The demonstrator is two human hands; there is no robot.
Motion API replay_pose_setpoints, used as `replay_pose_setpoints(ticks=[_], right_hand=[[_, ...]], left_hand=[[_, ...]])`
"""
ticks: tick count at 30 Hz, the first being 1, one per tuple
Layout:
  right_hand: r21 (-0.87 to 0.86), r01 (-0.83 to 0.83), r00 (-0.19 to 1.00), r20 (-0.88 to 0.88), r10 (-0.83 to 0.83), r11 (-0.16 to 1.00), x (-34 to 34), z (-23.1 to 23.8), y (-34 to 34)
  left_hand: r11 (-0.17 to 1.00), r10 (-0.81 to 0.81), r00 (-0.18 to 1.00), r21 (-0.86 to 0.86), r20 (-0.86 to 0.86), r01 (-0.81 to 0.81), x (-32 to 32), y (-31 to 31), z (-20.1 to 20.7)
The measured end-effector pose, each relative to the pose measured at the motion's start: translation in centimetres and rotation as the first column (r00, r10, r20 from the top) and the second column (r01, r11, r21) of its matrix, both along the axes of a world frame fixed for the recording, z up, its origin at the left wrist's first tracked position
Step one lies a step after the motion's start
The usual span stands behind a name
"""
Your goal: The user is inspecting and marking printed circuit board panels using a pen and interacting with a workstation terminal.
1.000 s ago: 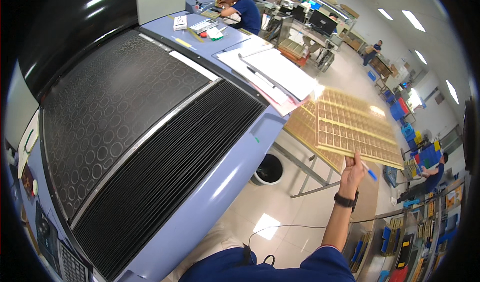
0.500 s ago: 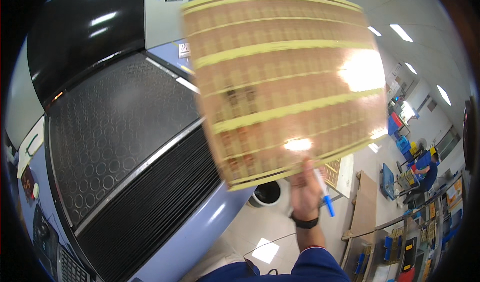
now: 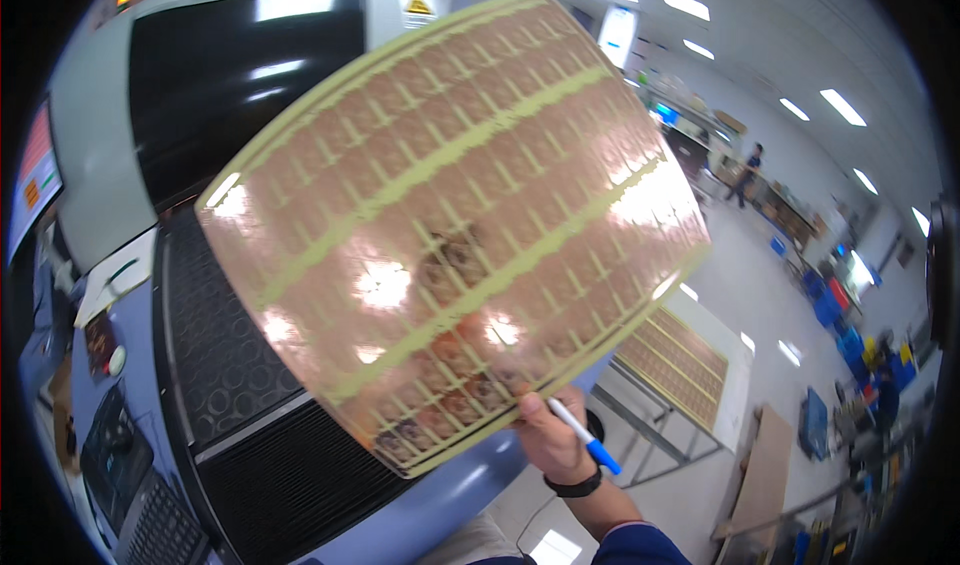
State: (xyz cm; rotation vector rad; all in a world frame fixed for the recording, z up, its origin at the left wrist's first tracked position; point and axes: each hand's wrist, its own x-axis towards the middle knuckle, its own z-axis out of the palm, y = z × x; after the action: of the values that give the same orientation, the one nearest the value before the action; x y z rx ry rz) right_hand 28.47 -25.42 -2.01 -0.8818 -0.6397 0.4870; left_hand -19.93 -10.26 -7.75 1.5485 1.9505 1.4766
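Note:
My right hand point(image 3: 556, 443), with a black band at the wrist, grips the lower edge of a large copper-coloured circuit board panel point(image 3: 400, 230) with yellow-green strips. My thumb lies on its near face. A white marker pen point(image 3: 585, 435) with a blue end is held in the same hand, pointing down to the right. The panel is raised and tilted in front of me, with bright reflections and dark reflected shapes on its face. It hides part of the machine behind it. I do not see my left hand.
At left stands a machine with a dark cover point(image 3: 250, 115), a round-patterned black bed point(image 3: 215, 355) and ribbed black bellows point(image 3: 300, 485). A keyboard point(image 3: 160, 525) lies beside it. Another panel point(image 3: 680, 365) rests on a metal-framed table at right. A person point(image 3: 745, 175) stands far off.
The panel has swung left and turned, its right side rising relative to its left. My right hand has moved left and down with it, still holding the pen. The view has turned right, showing the table.

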Motion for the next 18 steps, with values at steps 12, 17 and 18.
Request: replay_pose_setpoints(ticks=[12,17,18], right_hand=[[0.076,-0.052,0.992,-0.109,0.060,0.996,3.2,-2.7,-3.1],[0.324,-0.390,0.812,-0.321,0.488,0.862,4.3,-1.5,-3.1],[0.316,-0.398,0.802,-0.337,0.493,0.862,3.0,-0.3,-2.8]], left_hand=[[0.972,-0.190,0.978,0.154,0.088,0.175,-1.5,1.4,-2.8],[0.947,-0.132,0.983,0.310,0.131,0.085,-0.3,1.3,-2.4],[0.952,-0.118,0.985,0.295,0.123,0.077,-0.5,1.1,-2.2]])
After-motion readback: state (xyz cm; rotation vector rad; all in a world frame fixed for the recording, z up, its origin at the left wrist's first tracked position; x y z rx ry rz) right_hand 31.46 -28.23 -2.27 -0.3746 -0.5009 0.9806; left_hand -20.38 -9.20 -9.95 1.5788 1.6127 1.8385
